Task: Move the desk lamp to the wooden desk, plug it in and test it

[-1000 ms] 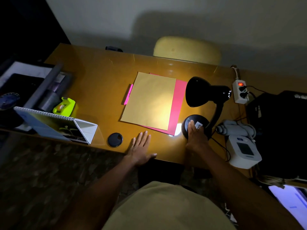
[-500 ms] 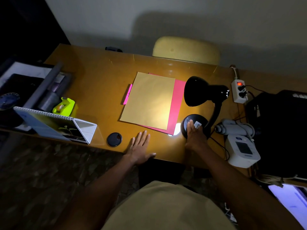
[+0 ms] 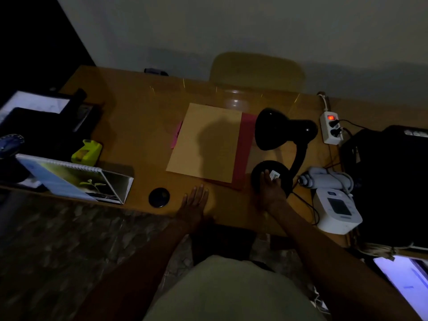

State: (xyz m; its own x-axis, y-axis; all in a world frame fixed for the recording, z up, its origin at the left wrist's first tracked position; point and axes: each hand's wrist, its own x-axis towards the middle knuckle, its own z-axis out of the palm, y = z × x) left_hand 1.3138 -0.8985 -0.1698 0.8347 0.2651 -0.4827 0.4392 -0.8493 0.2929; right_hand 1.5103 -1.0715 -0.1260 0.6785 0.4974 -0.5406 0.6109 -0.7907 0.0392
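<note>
On the lamp base (image 3: 271, 176), the right hand (image 3: 271, 191) rests flat, apparently grasping nothing.

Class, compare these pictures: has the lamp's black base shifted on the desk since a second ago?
No. The lamp base sits just right of the pink sheet's near corner as before, right hand on it; only the light went out.

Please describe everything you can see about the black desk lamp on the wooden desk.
The desk lamp is glossy black, probably painted metal or plastic. It has a dome shade, a curved neck and a round flat base carrying a small white label. It stands upright on the wooden desk, right of the papers, and gives no light. The right hand rests on its base; the shade tilts down toward the papers.
</note>
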